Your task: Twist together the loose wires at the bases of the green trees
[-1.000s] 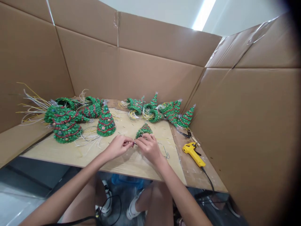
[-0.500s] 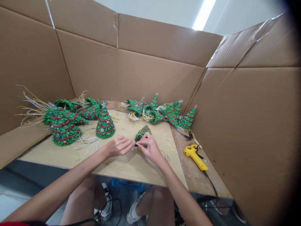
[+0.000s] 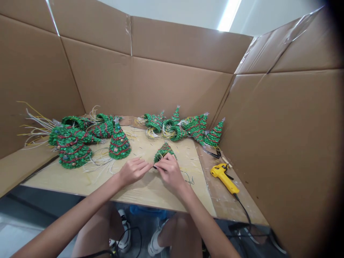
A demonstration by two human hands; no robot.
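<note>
A small green beaded cone tree [image 3: 163, 152] stands on the wooden board [image 3: 67, 182], its lower edge hidden behind my right hand [image 3: 170, 172]. That hand's fingers wrap its front. My left hand [image 3: 133, 171] reaches in from the left, and its fingertips pinch a tiny dark wire tip [image 3: 154, 167] against my right fingers. To the left stands a taller green tree with red garland [image 3: 119, 144]. Loose pale wires [image 3: 98, 163] lie beside it.
Several more beaded trees [image 3: 72, 152] lie in heaps at the left and along the back [image 3: 174, 127]. A yellow glue gun [image 3: 224, 178] with a black cord and black scissors [image 3: 212, 153] rest at right. Cardboard walls [image 3: 172, 86] surround the board.
Both hands stay together at the small tree, with the fingers shifting slightly. The whole view has moved a little as my head moved.
</note>
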